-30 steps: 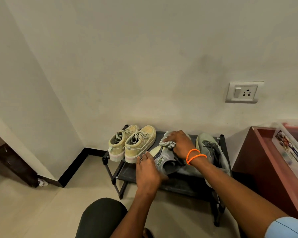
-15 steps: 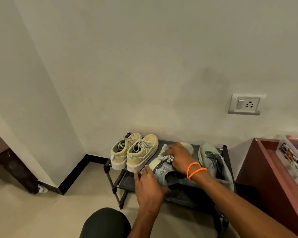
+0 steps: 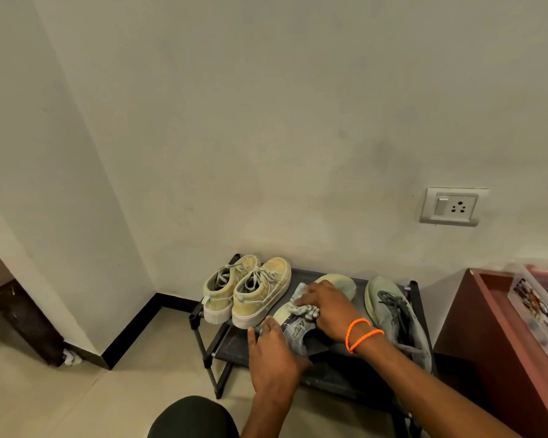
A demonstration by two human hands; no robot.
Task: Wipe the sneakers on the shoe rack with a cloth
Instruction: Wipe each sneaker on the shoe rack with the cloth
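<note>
A low black shoe rack (image 3: 222, 346) stands against the wall. On its top shelf sit a pair of yellow sneakers (image 3: 247, 289) at the left and two grey sneakers to their right. My left hand (image 3: 274, 355) grips the heel end of the nearer grey sneaker (image 3: 298, 331). My right hand (image 3: 328, 308), with orange bands at the wrist, presses a light cloth (image 3: 304, 308) onto that sneaker's upper. The other grey sneaker (image 3: 396, 314) lies untouched at the right end of the shelf.
A reddish-brown cabinet (image 3: 500, 349) with a clear plastic box (image 3: 541, 308) on it stands at the right of the rack. A wall socket (image 3: 453, 207) is above. My knee (image 3: 193, 418) is at the bottom. A dark door frame (image 3: 19, 324) stands at the left.
The camera has tilted up, so the rack sits lower in view. My right hand has slid the cloth a little along the grey sneaker toward its toe. My left hand stays at the heel.
</note>
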